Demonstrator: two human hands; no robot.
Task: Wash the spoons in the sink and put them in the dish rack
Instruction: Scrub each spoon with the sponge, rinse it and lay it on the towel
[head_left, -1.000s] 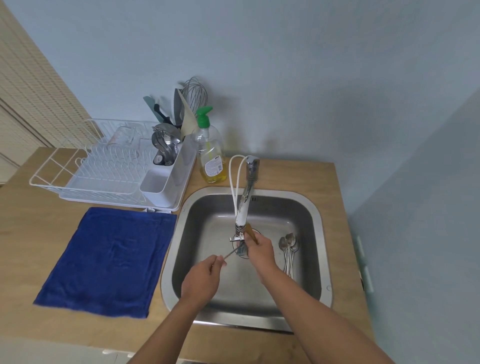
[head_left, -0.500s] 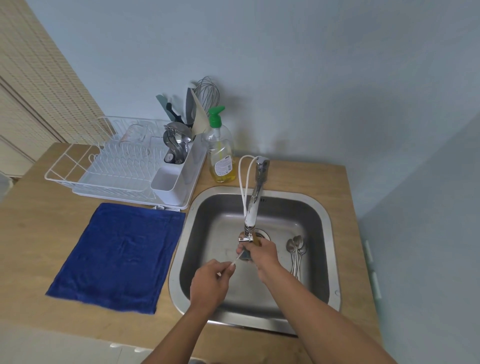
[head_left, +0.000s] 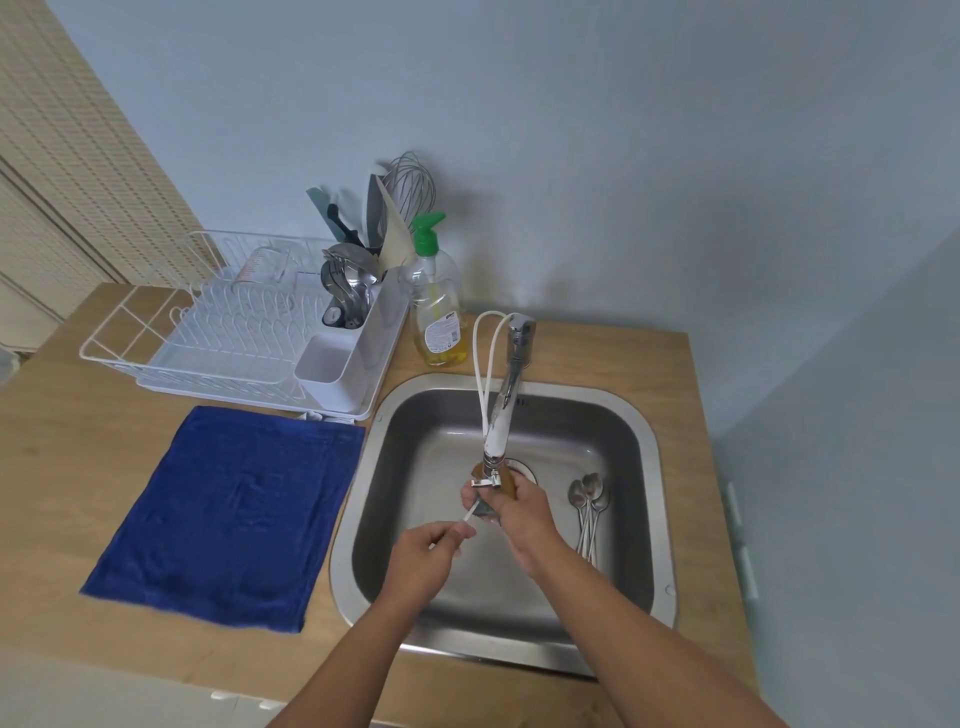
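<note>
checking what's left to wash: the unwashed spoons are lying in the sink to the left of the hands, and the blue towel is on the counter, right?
Not quite. In the head view the unwashed spoons lie in the sink to the right of the hands, not the left. The blue towel is on the counter, as you say.

Left hand (head_left: 423, 558) pinching spoon (head_left: 467, 517), right hand (head_left: 514, 512) scrubbing under faucet (head_left: 506, 395)

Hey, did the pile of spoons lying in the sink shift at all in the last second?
No. The pile of spoons lies as before at the sink's right wall, right of the drain; only the camera moved.
</note>
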